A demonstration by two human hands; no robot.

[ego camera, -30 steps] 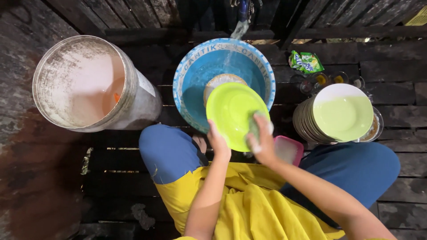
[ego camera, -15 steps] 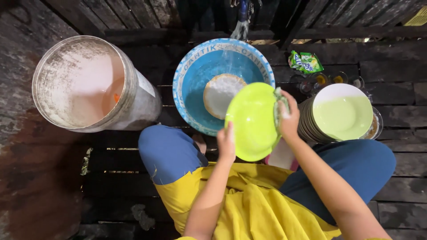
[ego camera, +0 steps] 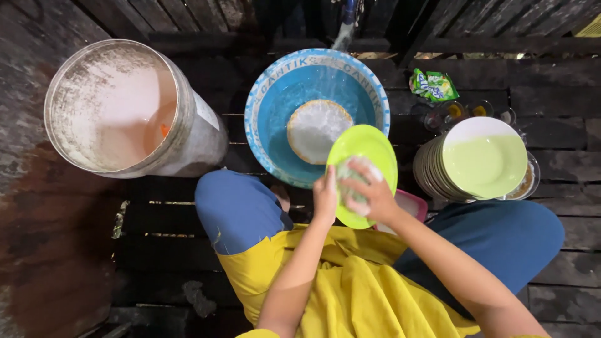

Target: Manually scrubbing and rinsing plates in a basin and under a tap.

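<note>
lime-green plate [ego camera: 369, 156] is being held tilted over the near rim of the blue basin [ego camera: 263, 112], just above the person's knees. left hand [ego camera: 325, 197] is gripping its lower left edge, fingers clenched on the rim. right hand [ego camera: 369, 194] is pressing a pale sponge [ego camera: 350, 175] against the plate's face, fingers curled around it. a stack of plates [ego camera: 482, 159] is sitting just to the right.

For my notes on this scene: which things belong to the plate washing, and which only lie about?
In use: left hand, right hand, green plate, sponge, blue basin, plate stack.
Lying about: white bucket, green sachet.
</note>
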